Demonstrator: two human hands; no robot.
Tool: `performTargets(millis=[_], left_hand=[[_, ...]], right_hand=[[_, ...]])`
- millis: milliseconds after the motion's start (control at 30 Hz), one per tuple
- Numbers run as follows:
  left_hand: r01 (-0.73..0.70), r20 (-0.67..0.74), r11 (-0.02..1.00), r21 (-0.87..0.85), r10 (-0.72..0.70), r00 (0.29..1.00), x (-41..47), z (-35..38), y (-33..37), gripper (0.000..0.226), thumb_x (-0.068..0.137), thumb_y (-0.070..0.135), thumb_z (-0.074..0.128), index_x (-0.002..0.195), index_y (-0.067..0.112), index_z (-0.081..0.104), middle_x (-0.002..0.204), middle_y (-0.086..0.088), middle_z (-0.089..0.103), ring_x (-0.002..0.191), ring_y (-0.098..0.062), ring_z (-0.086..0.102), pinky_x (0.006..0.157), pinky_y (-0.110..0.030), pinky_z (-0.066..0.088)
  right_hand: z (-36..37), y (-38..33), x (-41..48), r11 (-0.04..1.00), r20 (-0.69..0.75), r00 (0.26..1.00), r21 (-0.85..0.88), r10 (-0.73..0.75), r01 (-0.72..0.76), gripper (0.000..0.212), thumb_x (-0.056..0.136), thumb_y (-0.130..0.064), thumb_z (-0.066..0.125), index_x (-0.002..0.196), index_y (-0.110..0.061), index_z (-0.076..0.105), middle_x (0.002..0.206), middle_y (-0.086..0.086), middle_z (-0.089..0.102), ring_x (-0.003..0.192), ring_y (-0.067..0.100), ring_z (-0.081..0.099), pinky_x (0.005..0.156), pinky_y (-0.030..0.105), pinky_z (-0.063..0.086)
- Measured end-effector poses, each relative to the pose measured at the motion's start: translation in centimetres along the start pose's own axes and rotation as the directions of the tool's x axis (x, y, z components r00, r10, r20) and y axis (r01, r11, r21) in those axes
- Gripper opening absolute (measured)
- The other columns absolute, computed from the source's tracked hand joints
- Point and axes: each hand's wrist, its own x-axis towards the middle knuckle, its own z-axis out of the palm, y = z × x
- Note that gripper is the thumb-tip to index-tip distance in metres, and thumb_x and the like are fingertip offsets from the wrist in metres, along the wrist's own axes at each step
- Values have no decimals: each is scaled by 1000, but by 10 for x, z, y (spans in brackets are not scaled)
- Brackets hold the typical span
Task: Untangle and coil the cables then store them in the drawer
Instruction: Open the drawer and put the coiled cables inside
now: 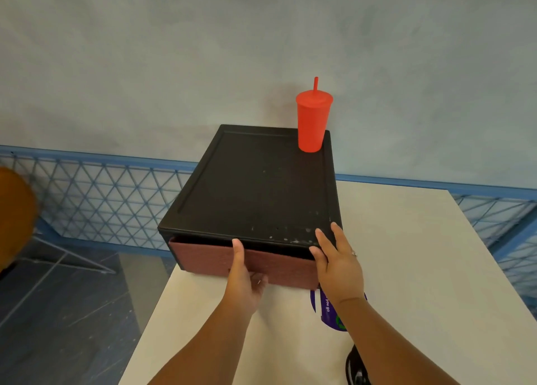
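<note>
Left hand [244, 280]: forearm reaches in from the near side of the black cabinet [252, 181]. The hand is at the cabinet's front face, thumb [238, 248] upright against the maroon drawer [203, 257], its tip at the drawer's top edge. The fingers are curled under the drawer's lower edge, gripping the front panel.

Right hand [337, 268]: lies palm down on the cabinet's near right corner. The fingers are straight and spread across the top edge, pressing on it and holding nothing.

Drawer: seated in the cabinet's front and standing slightly proud of it, with a dark gap along its top. The left hand's grip is at the middle of the panel; the right hand is above the drawer's right end.

Red tumbler [312, 123]: with straw, upright on the cabinet's far right corner.

White table [406, 268]: under the cabinet.

Purple sticker [328, 312]: on the table before the cabinet, partly under the right wrist.

Black object [356, 367]: nearer than the sticker and cut by the picture's edge; cannot tell what it is.
</note>
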Motion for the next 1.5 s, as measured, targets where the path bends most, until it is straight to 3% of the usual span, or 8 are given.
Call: performTargets(millis=[100, 267, 500, 633, 1067, 1233, 1400, 1500], left_hand=[[-1, -69, 999, 53, 5, 998, -7, -9, -8, 74, 69, 66, 64, 121, 17, 46, 105, -9, 51, 93, -23, 55, 82, -35, 53], [-11, -98, 998, 55, 16, 995, -27, -37, -24, 72, 73, 64, 61, 125, 16, 47, 101, -9, 53, 85, -22, 55, 67, -32, 51], [-40, -92, 998, 50, 45, 995, -76, -77, -47, 62, 77, 60, 59, 117, 13, 56, 95, -9, 59, 81, -22, 54, 68, -32, 49], [-32, -104, 997, 68, 39, 994, -100, -104, -56, 60, 76, 64, 55, 116, 18, 58, 112, -10, 67, 101, -25, 60, 77, -34, 51], [-89, -176, 990, 113, 109, 978, -155, -149, -75, 43, 85, 51, 51, 65, 14, 61, 64, -10, 67, 70, -23, 58, 67, -30, 43], [98, -201, 958, 269, -43, 979, -163, -158, -70, 68, 79, 69, 44, 100, 8, 63, 108, -12, 64, 105, -27, 54, 85, -39, 43], [300, -48, 771, 562, -332, 942, -190, -132, -66, 82, 58, 60, 68, 115, 3, 58, 105, -11, 60, 91, -24, 60, 68, -33, 50], [223, 66, 538, 813, -466, 882, -204, -99, -63, 58, 61, 51, 78, 100, 9, 66, 98, -4, 66, 91, -16, 62, 78, -26, 51]], right_hand=[[-9, 1, 3, 1000, 78, 997, 9, 4, -5, 46, 95, -42, 39, 139, -29, 40, 156, -5, 20, 136, 21, 37, 103, 35, 42], [-19, 1, 12, 993, 124, 989, 67, 87, -95, 48, 92, -47, 47, 137, -32, 43, 154, -11, 22, 130, 19, 45, 102, 31, 42], [-23, -7, 5, 990, 101, 989, 85, 107, -116, 47, 94, -42, 45, 139, -27, 42, 155, -7, 21, 134, 22, 40, 105, 35, 38], [-23, -10, -1, 984, 70, 988, 105, 137, -144, 47, 95, -40, 45, 140, -27, 40, 156, -6, 20, 136, 23, 37, 105, 37, 38], [-23, -15, -2, 979, 60, 989, 145, 133, -141, 48, 94, -38, 49, 139, -23, 43, 155, -4, 22, 134, 25, 40, 104, 40, 39], [-23, -14, -5, 981, 75, 988, 131, 132, -141, 49, 94, -38, 48, 140, -23, 41, 156, -2, 21, 136, 27, 36, 106, 42, 37], [-21, -8, -8, 961, 124, 990, 260, 61, -92, 54, 93, -35, 50, 143, -22, 35, 157, -3, 16, 141, 24, 26, 110, 41, 30], [-20, 7, -25, 959, 100, 992, 262, 80, -104, 59, 95, -37, 46, 147, -22, 23, 157, 2, 13, 143, 25, 21, 111, 42, 28]])
